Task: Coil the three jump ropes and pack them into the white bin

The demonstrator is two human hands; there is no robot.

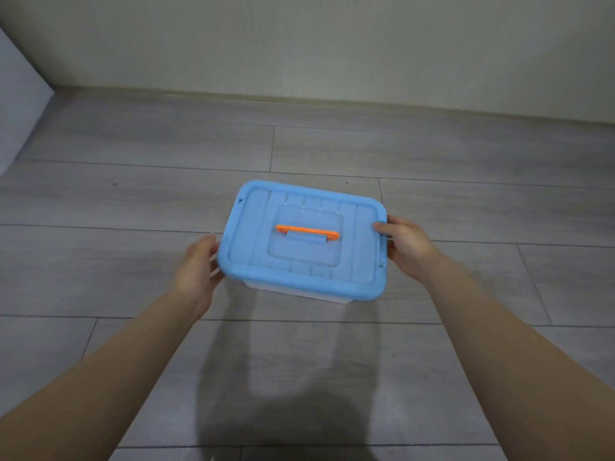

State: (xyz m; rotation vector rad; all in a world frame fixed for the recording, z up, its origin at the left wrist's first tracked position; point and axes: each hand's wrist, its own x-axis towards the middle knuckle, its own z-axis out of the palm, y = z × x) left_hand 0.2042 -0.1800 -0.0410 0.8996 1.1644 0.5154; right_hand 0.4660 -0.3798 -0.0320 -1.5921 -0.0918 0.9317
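A white bin (299, 292) with a blue lid (304, 241) sits between both hands over a grey plank floor (133, 201). The lid is on, and an orange handle (307, 231) lies flat in the recess at its centre. The left hand (199, 267) presses against the bin's left end, its fingers (216, 277) curling under the lid's edge there. The right hand (404, 249) grips the right end, thumb resting on top of the lid's rim and the other fingers wrapped down the side (mostly hidden behind the bin). Whether the bin rests on the floor or is lifted just above it is hard to tell; a dark shadow falls on the planks below and in front of it. With the lid closed, its contents cannot be seen. A pale wall (299, 44) rises beyond the floor.
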